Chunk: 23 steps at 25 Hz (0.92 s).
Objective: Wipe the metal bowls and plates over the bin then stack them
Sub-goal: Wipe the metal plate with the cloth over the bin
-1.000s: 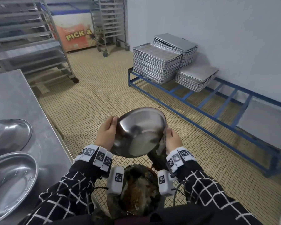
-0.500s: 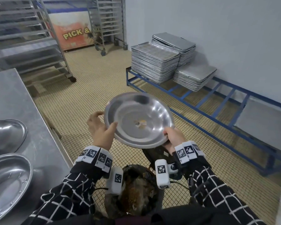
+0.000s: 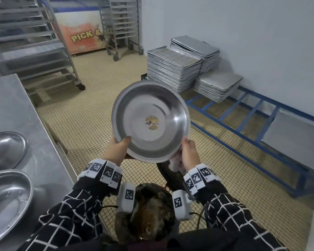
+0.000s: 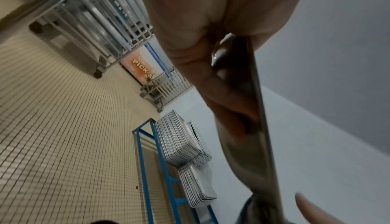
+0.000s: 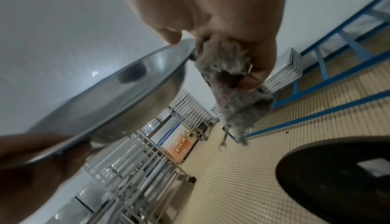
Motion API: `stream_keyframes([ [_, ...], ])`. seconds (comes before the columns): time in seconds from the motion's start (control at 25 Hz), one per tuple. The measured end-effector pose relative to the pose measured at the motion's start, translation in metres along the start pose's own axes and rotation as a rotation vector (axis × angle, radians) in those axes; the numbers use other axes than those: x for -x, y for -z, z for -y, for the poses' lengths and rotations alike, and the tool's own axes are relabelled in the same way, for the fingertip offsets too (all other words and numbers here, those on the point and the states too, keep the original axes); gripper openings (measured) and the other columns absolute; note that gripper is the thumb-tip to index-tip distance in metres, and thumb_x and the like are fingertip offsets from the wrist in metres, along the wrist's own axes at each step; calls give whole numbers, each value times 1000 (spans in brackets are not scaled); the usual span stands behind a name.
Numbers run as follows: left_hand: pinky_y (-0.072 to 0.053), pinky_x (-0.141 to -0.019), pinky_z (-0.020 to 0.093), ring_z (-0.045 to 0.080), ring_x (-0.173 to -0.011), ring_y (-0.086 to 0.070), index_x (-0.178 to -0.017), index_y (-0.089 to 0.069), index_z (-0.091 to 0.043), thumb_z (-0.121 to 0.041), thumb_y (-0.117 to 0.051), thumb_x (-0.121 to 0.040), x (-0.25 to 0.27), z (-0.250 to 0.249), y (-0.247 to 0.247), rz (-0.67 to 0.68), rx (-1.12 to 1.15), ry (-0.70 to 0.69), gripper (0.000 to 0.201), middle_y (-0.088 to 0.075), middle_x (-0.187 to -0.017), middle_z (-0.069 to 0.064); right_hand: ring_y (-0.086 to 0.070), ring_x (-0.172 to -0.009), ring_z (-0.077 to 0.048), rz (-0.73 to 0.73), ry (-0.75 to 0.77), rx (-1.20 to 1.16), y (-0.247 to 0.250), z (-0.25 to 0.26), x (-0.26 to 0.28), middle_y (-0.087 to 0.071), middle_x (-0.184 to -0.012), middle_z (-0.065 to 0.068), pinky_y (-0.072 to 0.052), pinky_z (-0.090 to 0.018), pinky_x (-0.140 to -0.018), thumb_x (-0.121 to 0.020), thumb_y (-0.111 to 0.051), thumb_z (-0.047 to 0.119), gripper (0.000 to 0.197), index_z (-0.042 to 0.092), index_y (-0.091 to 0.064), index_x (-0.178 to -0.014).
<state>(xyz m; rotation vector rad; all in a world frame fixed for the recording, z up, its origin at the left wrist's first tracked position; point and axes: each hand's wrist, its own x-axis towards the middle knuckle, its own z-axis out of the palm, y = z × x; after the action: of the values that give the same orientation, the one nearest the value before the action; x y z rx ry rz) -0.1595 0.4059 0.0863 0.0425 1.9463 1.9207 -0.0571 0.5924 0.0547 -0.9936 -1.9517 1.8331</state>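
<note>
I hold a round metal bowl [image 3: 150, 122] up over the bin [image 3: 147, 214], its inside tilted toward me and a small sticker [image 3: 151, 121] at its centre. My left hand [image 3: 120, 145] grips the lower left rim, thumb inside. My right hand [image 3: 188, 149] pinches the lower right rim and also holds a grey, dirty cloth [image 3: 174, 163] beneath it. In the left wrist view the bowl [image 4: 261, 136] shows edge-on between the fingers [image 4: 211, 71]. In the right wrist view the cloth [image 5: 230, 94] hangs from my right hand [image 5: 221, 27] beside the bowl [image 5: 118, 91].
A steel table [image 3: 16, 105] at the left carries two more metal bowls [image 3: 5, 149] [image 3: 5, 201]. A dark round lid [image 3: 170, 178] lies by the bin. Stacked baking trays [image 3: 172, 67] sit on a blue floor rack [image 3: 243, 127]. Wheeled tray racks [image 3: 34, 42] stand behind.
The bowl was turned from facing down over the bin to facing me and raised higher. My left hand shifted its grip to the lower left rim.
</note>
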Motion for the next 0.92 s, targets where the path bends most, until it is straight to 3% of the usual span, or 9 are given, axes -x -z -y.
stream_keyframes([
  [0.08, -56, -64, 39, 27, -82, -64, -123, -43, -16, -12, -50, -96, -3, -2, 4, -35, -75, -59, 28, -61, -99, 10, -56, -66, -20, -20, 83, 140, 2, -13, -5, -61, -94, -9, -43, -27, -53, -98, -32, 49, 36, 18, -51, -104],
  [0.12, -56, -61, 36, 26, -82, -64, -125, -43, -16, -15, -50, -96, -5, -2, 6, -39, -117, -85, 30, -61, -100, 9, -56, -69, -17, -49, 167, 251, 5, -16, -5, -59, -101, -9, -43, -22, -55, -99, -33, 46, 32, 21, -53, -106],
  [0.2, -55, -52, 28, 23, -81, -65, -132, -41, -14, -20, -51, -97, -5, -3, 11, -32, -188, -119, 37, -61, -98, 4, -55, -84, -9, -66, 387, 419, 11, -10, -1, -53, -111, -2, -42, -12, -66, -100, -39, 33, 29, 23, -53, -123],
  [0.28, -55, -51, 26, 21, -83, -66, -136, -38, -15, -24, -52, -97, -3, -3, 13, -7, -236, -137, 42, -60, -95, -2, -54, -92, -5, -7, 599, 456, 13, 9, -1, -54, -113, 1, -45, -10, -74, -99, -46, 21, 38, 20, -49, -136],
  [0.4, -54, -52, 21, 14, -73, -67, -124, -45, -15, -26, -53, -97, 5, -3, 9, 33, -250, -116, 30, -65, -86, -3, -55, -104, -5, 29, 740, 456, 1, 39, -15, -56, -122, 3, -42, -6, -86, -94, -55, 15, 48, 20, -44, -140],
  [0.52, -57, -60, 26, 17, -74, -72, -123, -50, -9, -27, -53, -97, 9, -3, 4, 129, -225, -78, 32, -72, -89, 4, -52, -116, -11, -84, 844, 459, -17, 67, -32, -57, -127, -2, -42, -21, -100, -90, -62, 15, 39, 14, -55, -128],
  [0.6, -58, -66, 33, 20, -78, -72, -126, -50, -7, -28, -55, -95, 12, -4, 3, 147, -216, -77, 37, -73, -91, 6, -54, -114, -18, -99, 945, 478, -28, 71, -34, -58, -123, -7, -43, -28, -99, -87, -64, 12, 31, 9, -64, -119],
  [0.8, -59, -70, 40, 31, -92, -68, -128, -49, -4, -24, -55, -95, 11, -21, 4, 111, -141, -130, 39, -68, -103, 13, -49, -117, -24, 195, 1045, 684, -42, 25, -8, -55, -126, -9, -40, -31, -101, -85, -63, 7, 31, 10, -66, -116],
  [0.92, -57, -58, 27, 18, -82, -68, -130, -45, -8, -19, -51, -97, 11, -27, 9, 115, -162, -164, 35, -67, -100, 7, -50, -116, -20, 381, 952, 860, -24, 13, -3, -56, -127, -6, -40, -27, -101, -91, -57, 11, 29, 9, -64, -119],
])
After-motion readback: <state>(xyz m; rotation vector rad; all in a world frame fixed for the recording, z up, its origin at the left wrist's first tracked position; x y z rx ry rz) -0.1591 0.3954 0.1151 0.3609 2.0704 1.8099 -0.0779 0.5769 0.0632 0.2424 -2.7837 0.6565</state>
